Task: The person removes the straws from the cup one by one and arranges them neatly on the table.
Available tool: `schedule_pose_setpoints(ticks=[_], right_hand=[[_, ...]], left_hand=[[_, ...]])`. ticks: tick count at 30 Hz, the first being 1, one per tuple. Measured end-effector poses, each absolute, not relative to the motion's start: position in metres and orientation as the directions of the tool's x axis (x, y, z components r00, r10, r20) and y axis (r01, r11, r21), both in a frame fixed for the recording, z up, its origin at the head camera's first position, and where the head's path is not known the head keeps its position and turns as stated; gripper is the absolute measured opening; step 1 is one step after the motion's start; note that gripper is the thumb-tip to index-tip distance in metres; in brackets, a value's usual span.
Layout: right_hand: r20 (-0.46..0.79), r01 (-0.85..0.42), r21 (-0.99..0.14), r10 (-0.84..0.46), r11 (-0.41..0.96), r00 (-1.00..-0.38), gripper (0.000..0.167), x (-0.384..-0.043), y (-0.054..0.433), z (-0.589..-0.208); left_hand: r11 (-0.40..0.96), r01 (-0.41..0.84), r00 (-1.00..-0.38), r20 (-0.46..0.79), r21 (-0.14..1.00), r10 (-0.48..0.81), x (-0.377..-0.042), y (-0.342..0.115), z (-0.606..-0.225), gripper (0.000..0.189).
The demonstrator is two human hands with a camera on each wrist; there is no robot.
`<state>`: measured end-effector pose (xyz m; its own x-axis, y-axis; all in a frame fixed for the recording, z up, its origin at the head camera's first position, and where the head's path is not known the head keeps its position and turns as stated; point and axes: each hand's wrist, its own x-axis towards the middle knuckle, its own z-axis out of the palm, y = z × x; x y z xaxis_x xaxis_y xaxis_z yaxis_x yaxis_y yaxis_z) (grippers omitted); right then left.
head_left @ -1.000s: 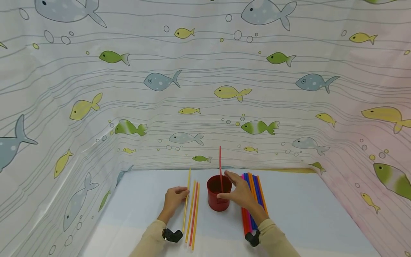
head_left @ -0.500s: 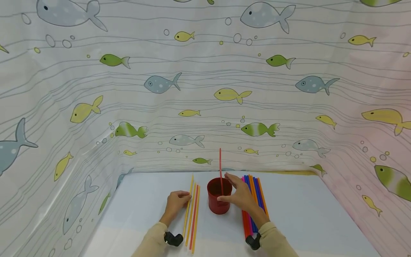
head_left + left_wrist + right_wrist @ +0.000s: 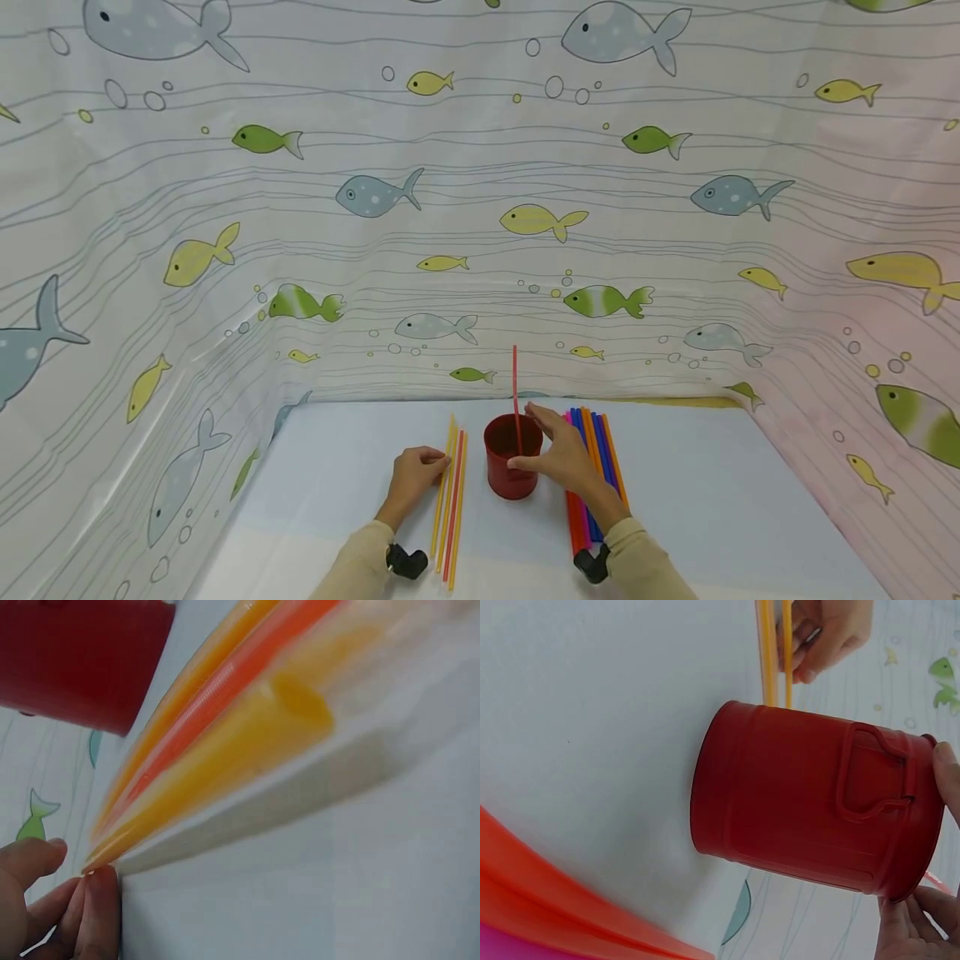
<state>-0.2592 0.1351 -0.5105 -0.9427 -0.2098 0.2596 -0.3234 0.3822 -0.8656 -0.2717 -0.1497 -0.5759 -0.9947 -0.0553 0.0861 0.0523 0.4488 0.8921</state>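
My left hand (image 3: 414, 479) pinches a thin yellow straw (image 3: 438, 525) by its far part, low over the white table. Beside it lie another yellow straw, a red straw (image 3: 453, 500) and an orange-yellow straw (image 3: 461, 500), roughly parallel. The open near end of a yellow straw (image 3: 225, 754) looms large in the left wrist view, its shadow falling on the table. My right hand (image 3: 566, 457) holds an upright red metal cup (image 3: 504, 482) by the rim, thumb in front and fingers behind. A red straw (image 3: 515, 379) stands in the cup. The right wrist view shows a small wire handle (image 3: 845, 776) on the cup's side.
Several thicker red, magenta, blue and orange tubes (image 3: 595, 442) lie in a bunch right of the cup, partly under my right forearm. A fish-patterned curtain (image 3: 487, 275) surrounds the table (image 3: 712, 492) at the back and sides.
My left hand has moved right with the yellow straw, bringing it from apart to right alongside the other straws. The right hand and the cup have stayed in place.
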Motion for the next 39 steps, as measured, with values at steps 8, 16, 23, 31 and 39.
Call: schedule_pose_setpoints(ticks=[8,16,23,31,39], right_hand=[[0.261,-0.325,-0.865,-0.211,0.382,-0.942,0.097,-0.258,0.136,-0.511],[0.261,-0.325,-0.869,-0.211,0.373,-0.942,0.096,-0.259,0.136,-0.513],[0.266,-0.326,-0.868,-0.205,0.374,-0.942,0.097,-0.258,0.136,-0.511],[0.248,-0.306,-0.877,-0.198,0.37,-0.948,0.097,-0.257,0.135,-0.51],[0.251,-0.31,-0.872,-0.198,0.378,-0.947,0.097,-0.258,0.133,-0.51]], left_hand=[[0.469,0.05,-0.995,0.083,0.882,-0.05,-0.265,-0.151,-0.574,0.017],[0.47,0.048,-0.993,0.094,0.881,-0.076,-0.264,-0.153,-0.569,0.016],[0.465,0.078,-0.987,0.135,0.882,-0.092,-0.271,-0.148,-0.56,0.013],[0.469,0.12,-0.981,0.176,0.875,-0.076,-0.277,-0.14,-0.546,0.011],[0.419,0.177,-0.972,0.226,0.891,-0.07,-0.29,-0.128,-0.528,0.015]])
